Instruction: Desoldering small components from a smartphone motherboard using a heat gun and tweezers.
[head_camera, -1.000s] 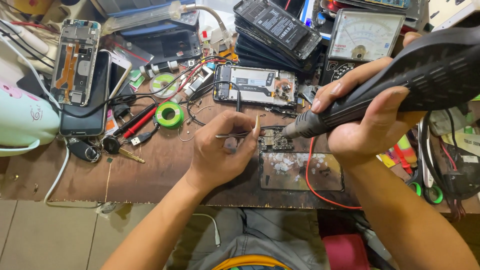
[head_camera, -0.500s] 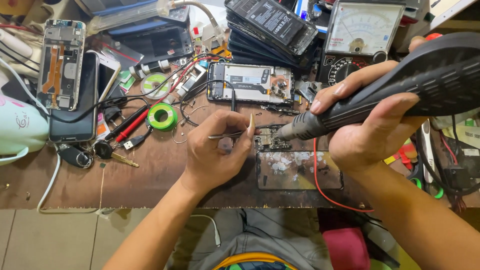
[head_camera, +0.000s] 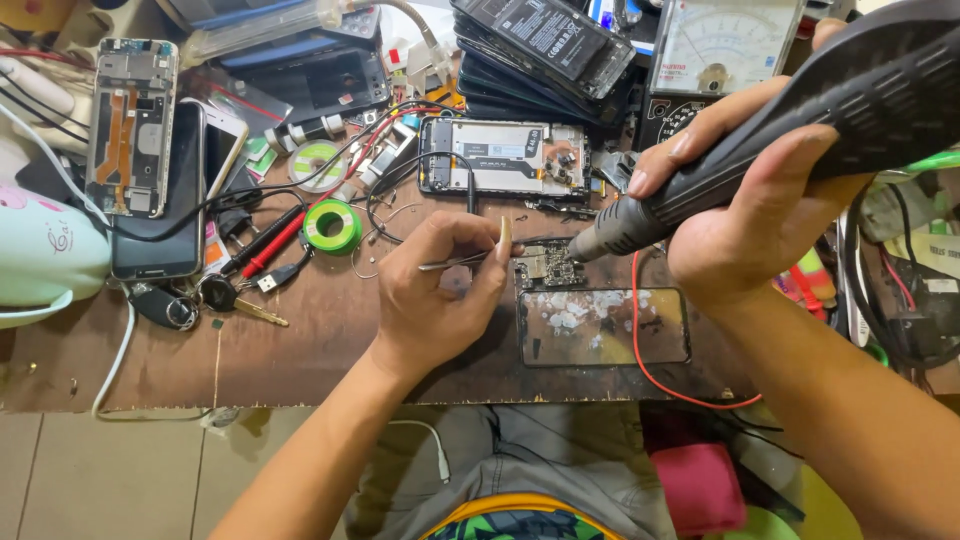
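Note:
My left hand (head_camera: 440, 290) pinches metal tweezers (head_camera: 470, 260), whose tips reach toward a small circuit board (head_camera: 546, 264) lying on the brown workbench (head_camera: 300, 340). My right hand (head_camera: 740, 200) grips a large black hot-air tool (head_camera: 800, 130); its nozzle tip hovers just above the board's right side. A glossy dark phone panel (head_camera: 603, 326) lies right below the board, between my two wrists. A red wire (head_camera: 650, 370) loops past the panel's right end.
An opened phone frame (head_camera: 503, 158) lies behind the board. A stack of black batteries (head_camera: 545, 45) and an analog meter (head_camera: 725, 45) stand at the back. Left: green solder reel (head_camera: 332, 226), another opened phone (head_camera: 131, 125), keys (head_camera: 200, 300), red and black probes (head_camera: 270, 240).
The view has shifted slightly. Both hands stay over the board with the tweezers and nozzle in nearly the same pose.

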